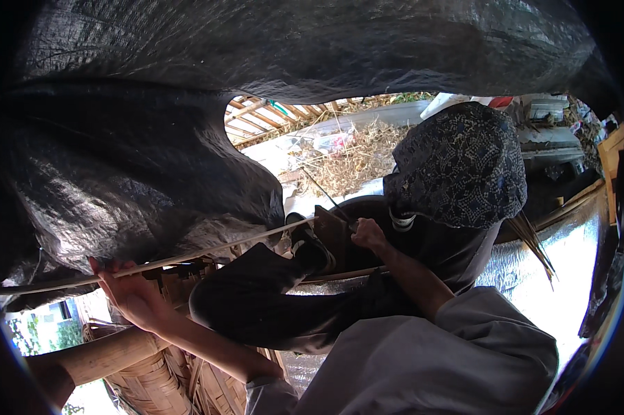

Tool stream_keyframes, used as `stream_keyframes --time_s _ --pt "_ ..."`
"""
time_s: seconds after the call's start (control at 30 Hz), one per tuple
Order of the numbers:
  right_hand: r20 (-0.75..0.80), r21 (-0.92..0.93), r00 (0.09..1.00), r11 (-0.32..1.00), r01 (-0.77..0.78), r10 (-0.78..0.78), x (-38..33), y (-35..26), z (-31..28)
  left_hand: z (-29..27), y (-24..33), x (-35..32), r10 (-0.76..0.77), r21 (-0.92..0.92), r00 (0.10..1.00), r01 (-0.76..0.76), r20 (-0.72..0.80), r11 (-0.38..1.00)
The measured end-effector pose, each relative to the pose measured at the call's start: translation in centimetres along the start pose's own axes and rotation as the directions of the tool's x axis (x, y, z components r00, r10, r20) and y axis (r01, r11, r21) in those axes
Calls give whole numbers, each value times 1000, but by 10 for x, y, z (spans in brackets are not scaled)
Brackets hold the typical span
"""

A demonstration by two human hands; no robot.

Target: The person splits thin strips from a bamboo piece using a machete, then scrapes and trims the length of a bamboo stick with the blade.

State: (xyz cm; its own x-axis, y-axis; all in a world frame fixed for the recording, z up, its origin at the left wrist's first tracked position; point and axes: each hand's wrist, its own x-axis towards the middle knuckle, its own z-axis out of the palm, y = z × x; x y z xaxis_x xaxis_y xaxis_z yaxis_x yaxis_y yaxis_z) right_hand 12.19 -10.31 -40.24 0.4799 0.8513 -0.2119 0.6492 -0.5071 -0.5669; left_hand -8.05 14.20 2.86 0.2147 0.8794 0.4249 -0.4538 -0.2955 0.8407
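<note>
A long, thin, pale bamboo strip (pixel 208 250) slants from the far left edge up to a brown wooden block (pixel 331 234) near the middle. Toward the strip's left end, my left hand (pixel 133 294) holds it, fingertips showing above it. My right hand (pixel 369 234) is closed round the handle of a knife (pixel 323 193). The knife's narrow dark blade points up and away to the left, beyond the block. Where the blade meets the strip or block is too dark to make out.
Black plastic sheeting (pixel 118 166) hangs overhead and at left. A thick bamboo pole (pixel 111 354) and woven bamboo (pixel 149 384) lie lower left. Dark patterned cloth (pixel 464 166) bulges at right, beside thin sticks (pixel 533 242). Dry straw (pixel 360 155) lies beyond.
</note>
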Motion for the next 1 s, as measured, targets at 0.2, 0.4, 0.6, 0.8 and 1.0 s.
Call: stream_keyframes --time_s 0.2,0.4,0.6,0.8,1.0 --pt "-170 136 985 990 22 2 8 35 72 -1 -9 -1 -21 44 992 27 -122 999" --pt "-43 -101 999 995 5 -9 6 10 38 -4 -9 -3 1 104 975 23 -221 994" --pt "9 183 984 968 -174 176 8 12 31 -9 -6 -2 -30 51 991 37 -127 998" --pt "127 39 975 982 -187 181 7 -14 -19 -8 -3 -4 6 92 974 16 -229 996" --pt "170 27 961 974 -227 219 9 -19 -25 -9 -3 -5 47 132 938 -1 -345 991"
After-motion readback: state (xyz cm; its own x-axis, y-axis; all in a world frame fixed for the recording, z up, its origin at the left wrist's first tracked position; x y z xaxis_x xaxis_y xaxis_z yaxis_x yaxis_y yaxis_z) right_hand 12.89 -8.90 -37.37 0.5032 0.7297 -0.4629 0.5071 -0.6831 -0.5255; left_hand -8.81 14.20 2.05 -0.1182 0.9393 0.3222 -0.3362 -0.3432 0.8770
